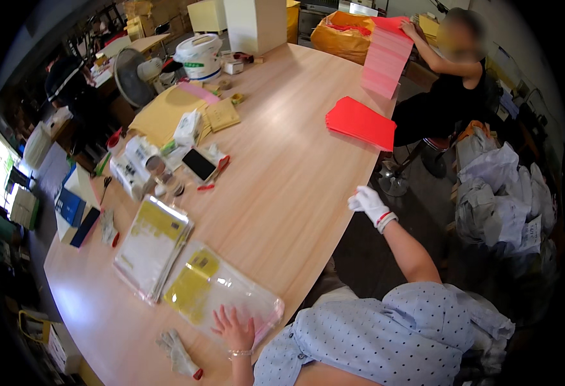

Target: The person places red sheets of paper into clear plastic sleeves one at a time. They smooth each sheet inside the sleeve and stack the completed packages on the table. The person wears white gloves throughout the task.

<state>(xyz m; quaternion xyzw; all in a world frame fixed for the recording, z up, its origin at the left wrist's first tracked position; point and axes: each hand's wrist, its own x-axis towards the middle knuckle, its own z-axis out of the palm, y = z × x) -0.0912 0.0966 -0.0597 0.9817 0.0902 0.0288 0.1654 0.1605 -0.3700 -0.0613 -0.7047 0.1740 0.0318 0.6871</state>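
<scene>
My bare left hand (234,327), with a bracelet at the wrist, lies with fingers spread on a clear plastic bag (199,293) with a yellow print, near the table's front edge. Left of it is a stack of similar clear bags (150,248) with yellow and white showing. An empty work glove (179,354) with a red cuff rests beside my left hand. My right hand (370,204) wears a white glove with a red-trimmed cuff. It is held at the table's right edge, fingers partly bent and apart, with nothing visible in them.
On the wooden table (276,212) lie a phone (199,165), white packs (131,174), yellow envelopes (166,112) and red sheets (361,123). A white bucket (199,56) and a fan (134,77) stand farther back. A co-worker (449,83) holds red sheets; grey bags (501,193) are piled right.
</scene>
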